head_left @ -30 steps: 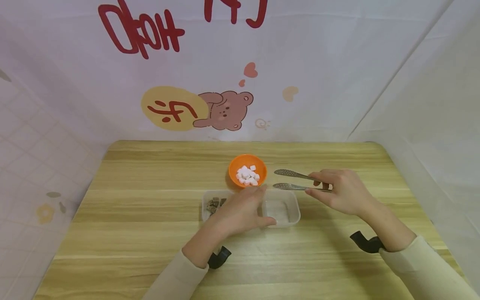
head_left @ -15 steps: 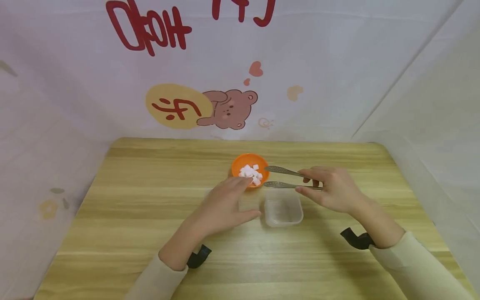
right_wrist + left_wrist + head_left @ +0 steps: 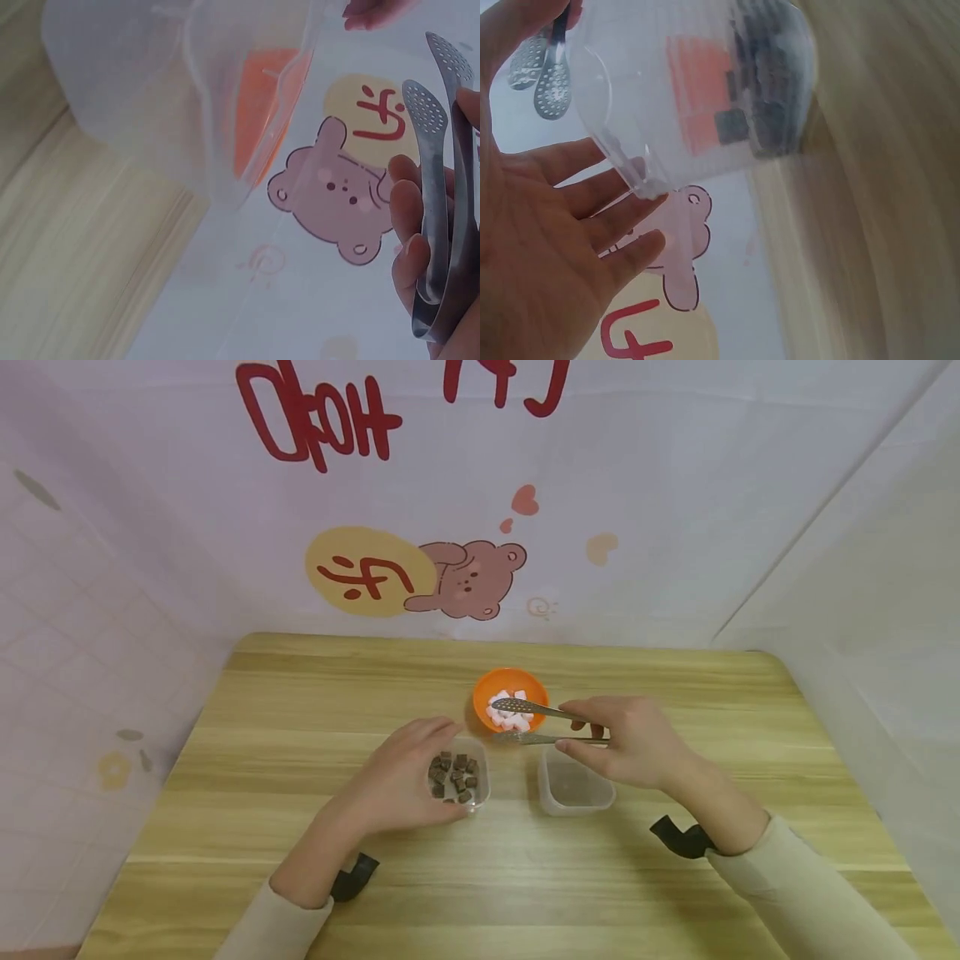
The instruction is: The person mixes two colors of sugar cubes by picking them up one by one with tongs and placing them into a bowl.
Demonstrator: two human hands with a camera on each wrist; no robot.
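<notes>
In the head view my right hand [image 3: 637, 739] holds metal tongs [image 3: 431, 142] with perforated tips. Their arms stand apart, one tip over the orange bowl [image 3: 486, 687] of small white cubes [image 3: 512, 722], the other at its near rim. My left hand [image 3: 397, 777] spans the left side of a clear plastic container [image 3: 487, 781] with several dark brown cubes [image 3: 461, 762] in it, fingers toward the far rim, thumb toward the near one. The left wrist view shows those fingers [image 3: 592, 187] fairly straight, some overlapped by the container wall. The cubes' kind does not show.
A second clear plastic container [image 3: 577, 797], bare inside, stands to the right on the wood-grain table [image 3: 510, 893], just below the tongs. A white printed cloth [image 3: 645, 460] hangs along the table's back edge, with pale hangings at both sides.
My left hand has moved left, off the gap between the containers to the left one, uncovering its dark cubes. My right hand has carried the tongs left, from beside the bowl to over it.
</notes>
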